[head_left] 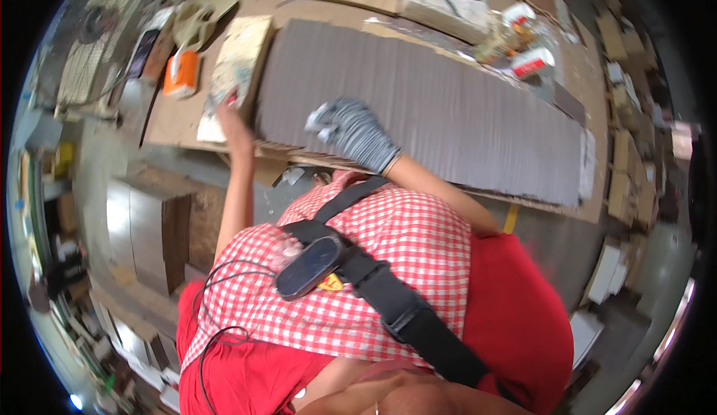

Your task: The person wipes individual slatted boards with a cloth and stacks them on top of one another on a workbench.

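A long row of thin grey-brown sheets point(448, 116), packed closely on edge, lies across the workbench in front of me. My right hand point(355, 132), in a grey striped knit glove, is over the left part of this row. Its fingers are curled, with white at the tips; whether that is the glove or a small thing held is unclear. My bare left hand point(234, 120) is at a pale, paint-stained block point(240, 49) at the row's left end. A small red thing point(232, 97) shows at its fingertips, too blurred to name.
An orange container point(181, 75) stands at the bench's left edge. Behind the row are a white block point(446, 5) and a red-and-white container point(533, 63). Stacked panels point(149, 228) stand on the left; cardboard boxes point(624, 176) line the right.
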Tool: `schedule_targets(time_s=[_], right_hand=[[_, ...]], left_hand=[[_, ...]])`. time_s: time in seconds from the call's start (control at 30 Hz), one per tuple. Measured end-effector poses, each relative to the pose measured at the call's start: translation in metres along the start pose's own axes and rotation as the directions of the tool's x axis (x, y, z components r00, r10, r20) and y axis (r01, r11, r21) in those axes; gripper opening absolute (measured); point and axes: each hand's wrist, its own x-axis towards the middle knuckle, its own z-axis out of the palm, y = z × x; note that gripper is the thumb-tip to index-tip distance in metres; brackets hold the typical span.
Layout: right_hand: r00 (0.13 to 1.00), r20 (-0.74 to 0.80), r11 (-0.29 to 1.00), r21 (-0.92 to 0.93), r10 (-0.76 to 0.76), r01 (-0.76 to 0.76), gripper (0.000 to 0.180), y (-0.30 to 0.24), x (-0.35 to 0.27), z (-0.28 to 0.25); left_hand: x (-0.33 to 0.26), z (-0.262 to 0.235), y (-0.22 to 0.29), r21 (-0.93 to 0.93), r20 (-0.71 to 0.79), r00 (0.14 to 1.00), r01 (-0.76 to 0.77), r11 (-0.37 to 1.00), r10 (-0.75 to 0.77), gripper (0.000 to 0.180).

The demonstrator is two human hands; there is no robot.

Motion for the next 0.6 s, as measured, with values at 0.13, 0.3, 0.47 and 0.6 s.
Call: schedule_targets(time_s=[0.13, 0.3, 0.47, 0.6], right_hand=[[0.965, 0.225, 0.976, 0.139, 0.131, -0.165, 0.029, -0.017, -0.023, -0.028], [0.959, -0.066, 0.940, 0.227, 0.275, -0.254, 0.036, 0.010, -0.058, -0.043], [0.816, -0.239, 0.837, 0.313, 0.526, -0.448, 0.038, 0.018, -0.113, -0.065], [0.728, -0.265, 0.710, 0.575, 0.632, -0.406, 0.036, 0.018, -0.132, -0.061]], left_hand=[[0.007, 0.005, 0.007, -0.176, 0.112, 0.992, 0.072, 0.982, -0.053, 0.046], [0.025, 0.023, 0.023, -0.107, 0.230, 0.972, -0.020, 0.994, 0.044, 0.046], [0.027, 0.088, 0.077, 0.007, 0.483, 0.833, -0.310, 0.951, 0.268, 0.037], [0.012, 0.142, 0.096, 0.115, 0.619, 0.742, -0.412, 0.904, 0.259, 0.042]])
